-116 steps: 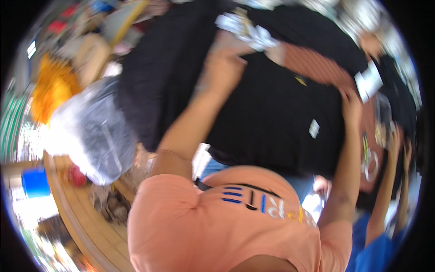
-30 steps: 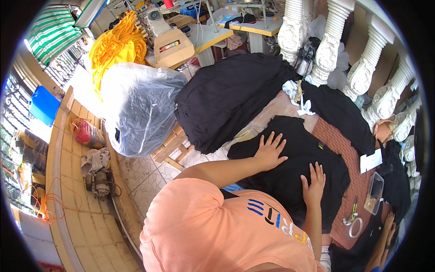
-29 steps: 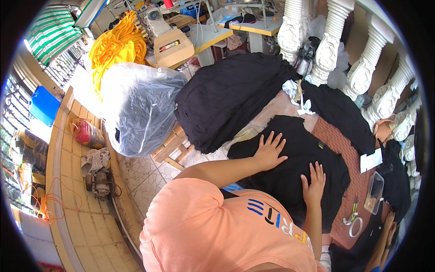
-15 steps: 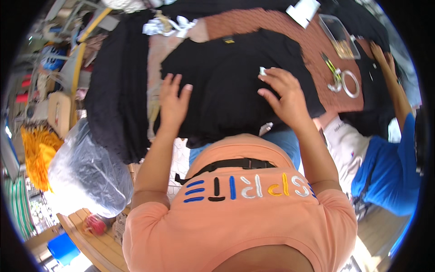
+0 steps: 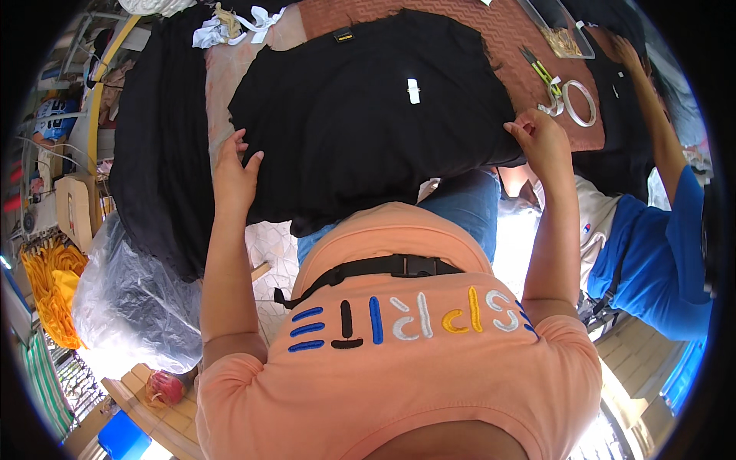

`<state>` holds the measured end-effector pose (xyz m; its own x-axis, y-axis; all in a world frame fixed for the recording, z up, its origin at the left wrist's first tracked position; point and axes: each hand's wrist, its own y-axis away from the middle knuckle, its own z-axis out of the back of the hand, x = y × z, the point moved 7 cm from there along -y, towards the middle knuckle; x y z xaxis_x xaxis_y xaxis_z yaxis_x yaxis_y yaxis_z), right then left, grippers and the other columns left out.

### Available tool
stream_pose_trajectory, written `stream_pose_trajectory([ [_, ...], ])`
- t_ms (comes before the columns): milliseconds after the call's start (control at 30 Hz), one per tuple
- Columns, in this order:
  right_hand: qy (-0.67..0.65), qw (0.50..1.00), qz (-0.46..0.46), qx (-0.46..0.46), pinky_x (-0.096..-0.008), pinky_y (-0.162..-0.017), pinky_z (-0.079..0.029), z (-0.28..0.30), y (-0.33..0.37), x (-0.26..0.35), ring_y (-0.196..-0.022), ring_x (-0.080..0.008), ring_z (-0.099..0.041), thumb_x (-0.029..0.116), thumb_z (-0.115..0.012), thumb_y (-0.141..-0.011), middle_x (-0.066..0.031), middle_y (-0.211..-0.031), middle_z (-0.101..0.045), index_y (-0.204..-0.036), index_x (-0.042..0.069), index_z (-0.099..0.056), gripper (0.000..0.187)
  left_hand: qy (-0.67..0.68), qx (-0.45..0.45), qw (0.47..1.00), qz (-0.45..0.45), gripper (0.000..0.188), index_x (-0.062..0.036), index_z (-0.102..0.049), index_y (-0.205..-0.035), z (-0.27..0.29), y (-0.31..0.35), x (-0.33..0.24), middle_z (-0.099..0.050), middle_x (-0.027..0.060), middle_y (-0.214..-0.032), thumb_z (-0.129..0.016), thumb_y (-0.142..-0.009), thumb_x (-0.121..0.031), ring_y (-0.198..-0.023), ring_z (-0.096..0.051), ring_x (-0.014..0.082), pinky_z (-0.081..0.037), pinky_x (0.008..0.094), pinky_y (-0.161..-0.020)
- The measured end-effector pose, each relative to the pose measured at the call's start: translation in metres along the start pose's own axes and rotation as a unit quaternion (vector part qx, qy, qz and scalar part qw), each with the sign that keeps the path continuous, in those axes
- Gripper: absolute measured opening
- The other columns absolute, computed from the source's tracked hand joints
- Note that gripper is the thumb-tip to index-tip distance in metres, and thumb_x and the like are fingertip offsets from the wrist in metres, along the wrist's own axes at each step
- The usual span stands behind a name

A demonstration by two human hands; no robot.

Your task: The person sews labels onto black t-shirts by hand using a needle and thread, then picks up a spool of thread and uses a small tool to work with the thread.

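Note:
A black T-shirt [image 5: 345,130] lies spread in front of me, with a small label inside its neckline at the far side. A small white tag [image 5: 413,90] rests on the cloth right of its middle. My left hand [image 5: 236,175] is at the shirt's left edge, thumb and fingers apart, touching the fabric. At the opposite edge, my right hand [image 5: 546,144] pinches the side of the shirt between thumb and fingers, with the other fingers curled.
Yellow-green thread snips [image 5: 541,70] and a roll of white tape [image 5: 579,103] lie on the brown cloth [image 5: 452,17] at right. Beyond stands a clear plastic box [image 5: 563,38]. A co-worker's arm [image 5: 655,115] reaches in there. Folded black fabric [image 5: 157,138] lies at left.
The white tag, at my right fingertips before, now lies on the shirt. My right hand has moved right to the shirt's edge; my left hand has shifted left. The view has shifted slightly.

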<state>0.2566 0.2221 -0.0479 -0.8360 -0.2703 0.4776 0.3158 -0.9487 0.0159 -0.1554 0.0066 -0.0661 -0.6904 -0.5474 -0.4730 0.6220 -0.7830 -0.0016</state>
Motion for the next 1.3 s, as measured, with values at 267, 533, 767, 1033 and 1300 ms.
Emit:
stream_pose_trajectory([
  [267, 0.016, 0.998, 0.053, -0.02, -0.0414, -0.064, -0.047, 0.033, -0.011, 0.007, -0.072, -0.0335, -0.063, 0.019, -0.067, -0.079, -0.0169, -0.074, -0.063, -0.083, 0.001, -0.064, 0.019, 0.109, -0.009, 0.994, 0.004, 0.026, -0.0073, -0.065, -0.106, 0.036, -0.013, 0.004, -0.067, 0.0074, -0.094, -0.067, -0.081, -0.01, -0.083, -0.063, 0.0159, -0.048, 0.0277, -0.078],
  [533, 0.074, 0.987, 0.145, 0.014, -0.0445, -0.067, -0.046, 0.03, -0.017, 0.02, -0.078, -0.0371, -0.06, 0.014, -0.061, -0.081, -0.0174, -0.082, -0.062, -0.082, 0.0, -0.059, 0.014, 0.04, -0.071, 0.996, -0.025, 0.019, -0.0057, -0.07, -0.095, 0.061, -0.008, -0.021, -0.068, 0.0089, -0.084, -0.067, -0.082, -0.02, -0.075, -0.063, 0.0138, -0.047, 0.0252, -0.071],
  [767, 0.092, 0.984, 0.15, 0.02, -0.0467, -0.068, -0.045, 0.031, -0.018, 0.025, -0.08, -0.0382, -0.059, 0.014, -0.058, -0.083, -0.0185, -0.084, -0.062, -0.085, 0.0, -0.058, 0.013, 0.021, -0.039, 0.999, 0.024, 0.019, -0.0059, -0.07, -0.092, 0.065, -0.008, -0.024, -0.068, 0.0081, -0.08, -0.069, -0.08, -0.021, -0.073, -0.064, 0.0151, -0.048, 0.0265, -0.069],
  [1033, 0.104, 0.983, 0.15, -0.002, -0.0484, -0.067, -0.044, 0.042, -0.025, 0.017, -0.081, -0.04, -0.059, 0.014, -0.056, -0.085, -0.0204, -0.086, -0.061, -0.087, 0.001, -0.057, 0.013, -0.021, -0.097, 0.993, -0.071, 0.015, -0.0065, -0.071, -0.089, 0.09, -0.008, -0.039, -0.068, 0.0077, -0.089, -0.069, -0.079, -0.018, -0.082, -0.065, 0.0157, -0.048, 0.0266, -0.075],
  [1300, 0.164, 0.978, 0.129, 0.011, -0.0478, -0.067, -0.045, 0.047, -0.03, -0.002, -0.079, -0.039, -0.06, 0.016, -0.055, -0.087, -0.0212, -0.08, -0.062, -0.088, 0.002, -0.059, 0.014, 0.014, 0.11, 0.989, -0.099, 0.016, -0.0005, -0.069, -0.085, 0.064, 0.009, -0.048, -0.067, 0.0115, -0.091, -0.07, -0.075, -0.012, -0.085, -0.064, 0.0238, -0.047, 0.0296, -0.079],
])
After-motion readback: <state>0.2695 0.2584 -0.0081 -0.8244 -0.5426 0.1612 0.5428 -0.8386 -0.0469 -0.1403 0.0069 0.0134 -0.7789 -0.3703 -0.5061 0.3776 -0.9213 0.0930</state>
